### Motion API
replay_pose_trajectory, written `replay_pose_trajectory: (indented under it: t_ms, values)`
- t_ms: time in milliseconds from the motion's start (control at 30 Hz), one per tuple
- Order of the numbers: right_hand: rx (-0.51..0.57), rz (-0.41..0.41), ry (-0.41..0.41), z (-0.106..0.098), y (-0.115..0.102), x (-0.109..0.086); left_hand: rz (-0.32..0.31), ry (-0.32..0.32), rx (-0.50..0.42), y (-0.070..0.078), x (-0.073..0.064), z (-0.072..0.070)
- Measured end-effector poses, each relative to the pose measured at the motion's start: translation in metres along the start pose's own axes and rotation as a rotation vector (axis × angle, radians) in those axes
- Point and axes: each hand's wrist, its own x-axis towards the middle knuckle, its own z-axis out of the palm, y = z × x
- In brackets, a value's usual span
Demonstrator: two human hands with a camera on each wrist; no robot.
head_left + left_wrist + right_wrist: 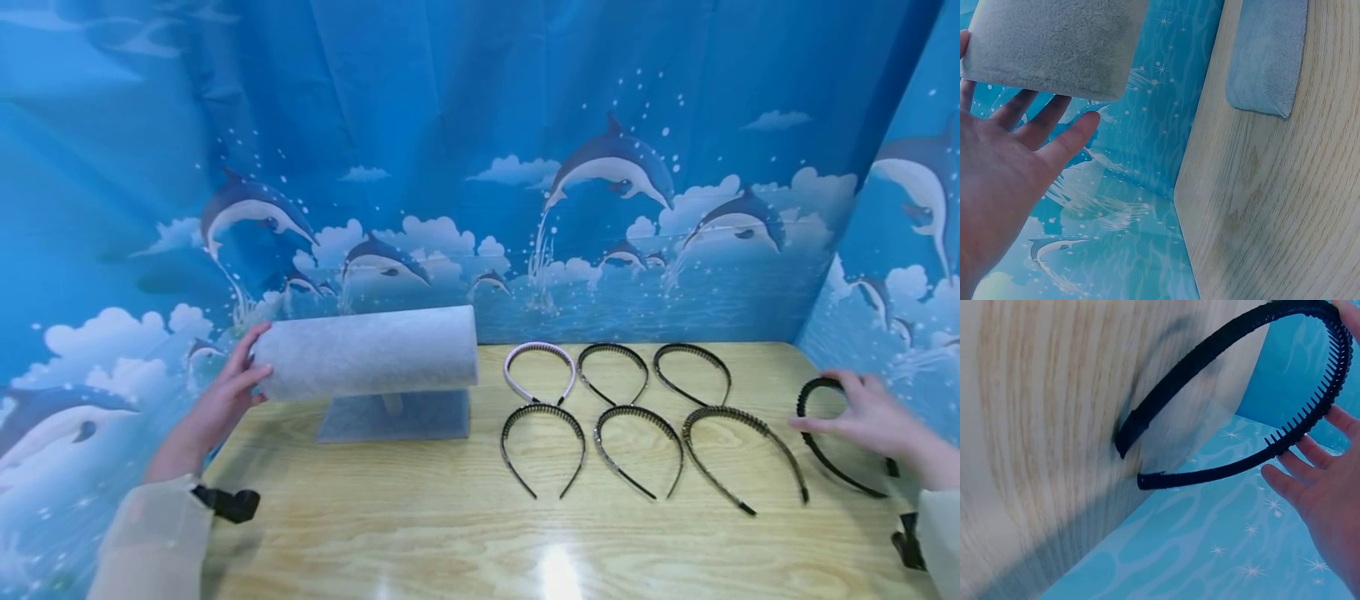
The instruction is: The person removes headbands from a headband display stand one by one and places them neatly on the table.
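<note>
My left hand (228, 387) touches the left end of a grey plush roll on a headband display stand (375, 354), its fingers fairly straight and spread around the rim. In the left wrist view, the fingertips meet the lower edge of that roll (1060, 50). At the table's right side, my right hand (873, 417) pinches a black toothed headband (1210, 347) by its curved top. This headband stands tilted, its two tips down at the tabletop in the right wrist view. The thumb is mostly cut off there.
Between the hands lie two rows of headbands: a pink one (507, 367) at the back left, several dark ones such as the wide brown one (783, 454) at front right. The stand's flat base (435, 417) rests on the wooden table (420, 517). Dolphin-print curtains (465, 208) border the table.
</note>
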Motion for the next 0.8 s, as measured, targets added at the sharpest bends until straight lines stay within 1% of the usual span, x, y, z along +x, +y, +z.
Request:
replay_pose_trajectory:
  t_ms: [233, 333, 567, 800]
  values:
    - [-0.002, 0.034, -0.028, 0.006, 0.008, 0.002, 0.006, -0.008, 0.014, 0.001, 0.000, 0.001]
    - [0.005, 0.035, -0.039, 0.009, 0.012, 0.004, 0.003, -0.010, 0.008, 0.001, 0.000, 0.001]
    - [0.007, 0.035, -0.064, 0.015, 0.020, 0.006, 0.028, -0.015, -0.018, -0.001, 0.000, 0.001]
    - [-0.017, 0.020, -0.063, 0.019, 0.023, 0.008, 0.007, -0.005, -0.001, 0.000, 0.000, 0.001]
